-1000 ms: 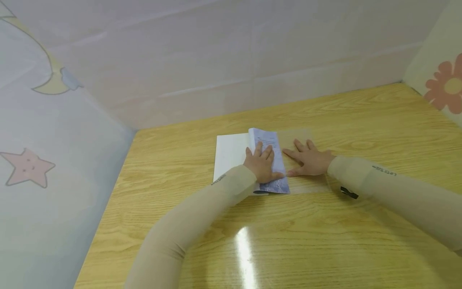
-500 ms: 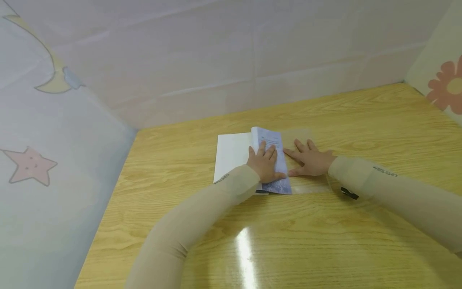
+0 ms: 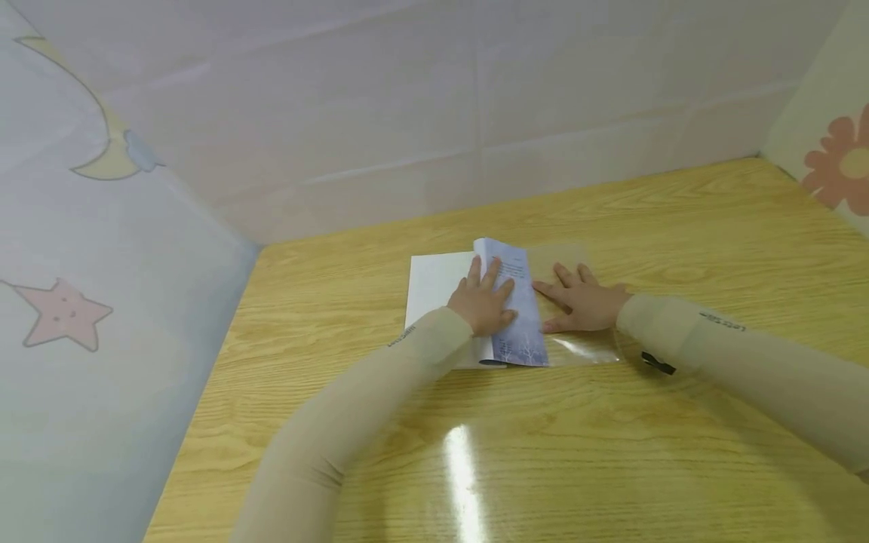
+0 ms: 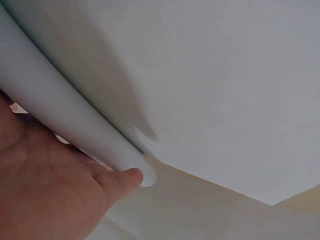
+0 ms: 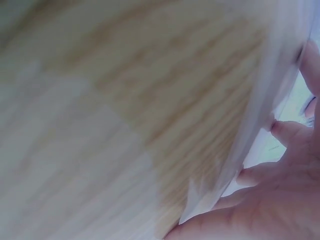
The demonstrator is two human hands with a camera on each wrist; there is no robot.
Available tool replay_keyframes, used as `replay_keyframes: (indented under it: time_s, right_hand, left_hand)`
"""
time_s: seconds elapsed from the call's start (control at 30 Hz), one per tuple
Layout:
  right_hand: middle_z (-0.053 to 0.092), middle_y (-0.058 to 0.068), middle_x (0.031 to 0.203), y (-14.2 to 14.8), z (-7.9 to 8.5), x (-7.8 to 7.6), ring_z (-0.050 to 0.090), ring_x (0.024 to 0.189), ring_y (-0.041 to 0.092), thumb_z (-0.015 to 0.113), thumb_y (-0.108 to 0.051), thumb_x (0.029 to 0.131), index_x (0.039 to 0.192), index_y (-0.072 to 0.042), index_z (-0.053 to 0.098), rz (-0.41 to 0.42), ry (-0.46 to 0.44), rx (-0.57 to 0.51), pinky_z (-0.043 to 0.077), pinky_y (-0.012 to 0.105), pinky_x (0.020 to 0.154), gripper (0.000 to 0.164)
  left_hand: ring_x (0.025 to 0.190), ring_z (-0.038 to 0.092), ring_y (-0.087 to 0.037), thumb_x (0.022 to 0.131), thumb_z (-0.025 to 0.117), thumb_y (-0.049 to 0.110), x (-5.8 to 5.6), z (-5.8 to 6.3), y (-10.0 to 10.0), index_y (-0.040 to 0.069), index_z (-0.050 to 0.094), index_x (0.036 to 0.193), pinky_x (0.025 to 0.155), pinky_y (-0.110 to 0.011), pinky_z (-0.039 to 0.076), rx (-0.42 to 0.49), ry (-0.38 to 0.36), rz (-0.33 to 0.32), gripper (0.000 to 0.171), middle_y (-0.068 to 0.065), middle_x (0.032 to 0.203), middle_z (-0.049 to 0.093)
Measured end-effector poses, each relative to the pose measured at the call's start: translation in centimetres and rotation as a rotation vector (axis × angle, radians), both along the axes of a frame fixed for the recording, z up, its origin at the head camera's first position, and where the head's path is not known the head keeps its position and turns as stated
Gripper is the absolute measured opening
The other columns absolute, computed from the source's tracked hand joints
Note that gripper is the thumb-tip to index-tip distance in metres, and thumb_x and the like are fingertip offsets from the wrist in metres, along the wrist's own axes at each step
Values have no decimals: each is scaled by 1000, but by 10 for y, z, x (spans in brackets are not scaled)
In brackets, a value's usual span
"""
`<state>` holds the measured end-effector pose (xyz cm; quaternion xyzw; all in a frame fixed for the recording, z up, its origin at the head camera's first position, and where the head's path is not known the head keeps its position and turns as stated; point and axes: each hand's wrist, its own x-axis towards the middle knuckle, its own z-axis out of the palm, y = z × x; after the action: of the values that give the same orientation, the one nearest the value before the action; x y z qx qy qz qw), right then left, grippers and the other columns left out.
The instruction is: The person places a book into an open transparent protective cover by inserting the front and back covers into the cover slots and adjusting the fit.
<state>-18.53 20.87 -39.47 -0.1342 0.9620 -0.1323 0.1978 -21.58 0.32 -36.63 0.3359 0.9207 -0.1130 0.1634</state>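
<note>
A thin book (image 3: 434, 279) lies on the wooden table, its white page showing on the left. Its purplish-blue cover (image 3: 526, 324), printed with pale trees, is folded over to the right in a soft curve. My left hand (image 3: 482, 302) rests on the folded cover near the bend, fingers spread. In the left wrist view, the rolled white bend (image 4: 65, 100) stands beside the left thumb. A clear plastic sheet (image 3: 577, 351) extends from the cover to the right. My right hand (image 3: 584, 300) presses flat on it, fingers spread, fingertips near the cover's edge.
Around the book spreads the wood-grain table (image 3: 611, 452), with a light reflection near the front. Pale walls stand behind and at both sides. A small black object (image 3: 657, 363) shows beneath the right sleeve.
My left hand has slid left across the cover toward the bend, uncovering more of its lower part and right edge. The right hand stays in place on the plastic.
</note>
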Motion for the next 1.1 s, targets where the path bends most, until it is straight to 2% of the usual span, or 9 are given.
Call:
replay_keyframes:
  time_s: [0.1,0.23,0.3,0.47,0.67,0.83,0.93,1.0,1.1]
  right_hand:
    - [1,32,155,-2,3,1,-1,134,64,55,-67,87,155,-8,18,-3,2,3,13,89,79,98]
    - [2,30,156,-3,5,1,-1,135,62,56,-66,86,152,6,13,-12,6,17,14,88,82,106]
    - [2,30,156,-3,4,1,-1,135,62,56,-67,86,151,8,12,-11,3,21,14,87,82,108]
    - [2,30,156,-1,2,-1,-2,135,62,56,-68,85,151,7,14,-6,4,11,13,87,83,108]
    - [6,30,156,5,-3,-4,2,134,63,55,-71,84,151,6,18,24,34,-9,18,81,91,109]
    - [12,31,155,15,2,-7,9,134,63,60,-60,88,150,6,24,86,30,-60,19,73,101,97]
    - [17,31,154,22,5,-9,14,135,60,65,-53,88,148,8,27,124,34,-73,20,69,104,94]
    - [18,32,153,27,4,-10,18,135,58,66,-53,87,147,10,28,144,57,-57,24,68,104,95]
    - [13,33,154,30,1,-9,12,136,59,67,-58,83,148,8,28,118,92,-24,20,76,99,100]
  left_hand:
    - [147,-8,-33,103,27,52,0,-2,-3,23,12,158,117,-47,15,-12,9,12,63,-6,163,-8]
    - [147,-11,-30,103,27,55,-4,-7,-2,17,6,158,117,-48,9,-22,-5,29,70,-4,162,-9]
    - [147,-12,-29,102,28,55,-6,-9,0,13,4,157,117,-47,8,-18,-16,39,73,-4,162,-9]
    - [147,-11,-29,102,27,55,-6,-7,3,12,3,157,118,-44,8,-35,-21,38,74,-4,162,-8]
    - [147,-9,-29,92,28,73,-2,0,5,13,5,157,118,-45,8,-73,-16,37,92,-4,163,-7]
    - [147,-12,-29,86,36,79,-3,6,4,13,3,157,117,-50,6,-61,-81,46,102,-5,162,-9]
    - [146,-14,-29,83,40,81,-3,7,3,14,1,157,117,-51,4,-69,-93,41,107,-5,162,-10]
    - [146,-14,-30,82,39,82,-3,5,4,13,0,157,117,-52,4,-85,-79,30,110,-5,162,-11]
    - [147,-12,-30,81,38,83,-1,3,4,13,0,157,117,-51,7,-103,-38,17,110,-6,162,-11]
